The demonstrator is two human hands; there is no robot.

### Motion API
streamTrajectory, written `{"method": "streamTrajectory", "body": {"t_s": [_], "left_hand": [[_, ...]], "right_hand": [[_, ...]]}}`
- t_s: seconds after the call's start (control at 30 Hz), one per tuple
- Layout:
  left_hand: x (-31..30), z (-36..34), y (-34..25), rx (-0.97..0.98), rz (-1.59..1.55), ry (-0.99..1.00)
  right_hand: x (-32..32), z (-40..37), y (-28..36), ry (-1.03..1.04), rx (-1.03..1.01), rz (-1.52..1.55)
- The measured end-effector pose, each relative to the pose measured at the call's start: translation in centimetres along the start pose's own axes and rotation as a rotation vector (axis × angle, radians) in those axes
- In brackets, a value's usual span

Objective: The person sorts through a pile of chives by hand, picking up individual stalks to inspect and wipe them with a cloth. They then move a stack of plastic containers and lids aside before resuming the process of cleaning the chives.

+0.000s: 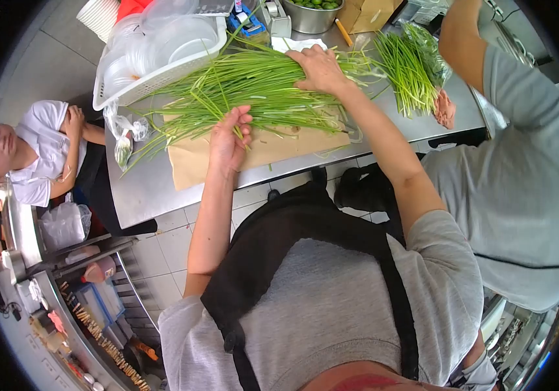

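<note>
A large loose pile of long green chives (260,85) lies over a sheet of brown paper (191,163) on the metal table. My left hand (230,137) is at the near side of the pile, its fingers curled and closed on a few chive stalks. Toward the far right of the pile, my right hand (320,70) rests on the chives with thumb and fingers apart. Its fingertips touch the stalks, and I see nothing gripped in it.
A white plastic basket (155,85) with clear lids stands left of the pile. At right lies a second bunch of chives (406,78). Behind are a metal bowl (310,19) of green fruit and a tape dispenser (278,19). One person (51,150) stands left, another (507,189) right.
</note>
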State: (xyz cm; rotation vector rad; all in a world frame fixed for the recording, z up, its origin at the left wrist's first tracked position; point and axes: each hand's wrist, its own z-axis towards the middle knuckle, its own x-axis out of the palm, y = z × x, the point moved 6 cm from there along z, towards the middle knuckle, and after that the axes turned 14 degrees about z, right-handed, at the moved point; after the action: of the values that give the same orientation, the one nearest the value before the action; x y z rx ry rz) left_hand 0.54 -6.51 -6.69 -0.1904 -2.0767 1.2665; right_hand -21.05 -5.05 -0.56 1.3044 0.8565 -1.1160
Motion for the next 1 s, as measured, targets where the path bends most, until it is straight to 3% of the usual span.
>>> {"method": "streamTrajectory", "body": {"t_s": [0.13, 0.2, 0.23, 0.3, 0.33, 0.37, 0.47, 0.7, 0.8, 0.87, 0.9, 0.97, 1.0], "left_hand": [[-0.6, 0.0, 0.3, 0.001, 0.058, -0.006], [-0.8, 0.0, 0.6, -0.007, 0.053, -0.001], [-0.7, 0.1, 0.6, -0.005, 0.032, 0.007], [-0.4, 0.2, 0.6, -0.005, 0.013, 0.021], [-0.1, 0.2, 0.5, 0.007, 0.021, 0.034], [0.3, 0.2, 0.4, 0.019, 0.028, 0.049], [0.7, -0.2, 0.1, 0.019, 0.01, 0.039], [-0.8, -0.1, -0.4, 0.071, -0.015, 0.036], [-0.4, 0.2, -1.1, 0.1, -0.012, 0.061], [0.7, 0.3, -1.9, 0.09, 0.031, 0.06], [1.2, 0.4, -2.1, 0.086, 0.032, 0.063], [1.8, 0.8, -2.4, 0.095, 0.136, 0.022], [1.8, 1.2, -2.3, 0.093, 0.138, 0.027]], "right_hand": [[-2.0, 0.6, 0.0, 0.079, -0.009, 0.099], [-2.1, 1.7, -0.8, 0.203, -0.122, 0.559], [-2.1, 2.6, -1.5, 0.202, -0.117, 0.561], [-1.6, 3.5, -1.8, 0.317, -0.091, 0.447], [-1.7, 3.6, -2.8, 0.184, 0.044, 0.071], [-1.3, 3.7, -3.0, 0.179, 0.05, 0.069], [-2.6, 4.2, -4.1, -0.123, 0.078, -0.234], [-6.7, 3.6, -4.2, -0.065, -0.099, 0.181], [-6.2, 1.0, -2.0, 0.119, -0.064, 0.346], [-4.0, -0.9, -0.3, 0.499, 0.034, 0.226], [-3.5, -0.8, -0.6, 0.499, 0.038, 0.228], [-3.6, 0.0, -2.9, 0.161, 0.17, -0.02], [-3.3, 0.1, -3.3, 0.141, 0.168, -0.021]]}}
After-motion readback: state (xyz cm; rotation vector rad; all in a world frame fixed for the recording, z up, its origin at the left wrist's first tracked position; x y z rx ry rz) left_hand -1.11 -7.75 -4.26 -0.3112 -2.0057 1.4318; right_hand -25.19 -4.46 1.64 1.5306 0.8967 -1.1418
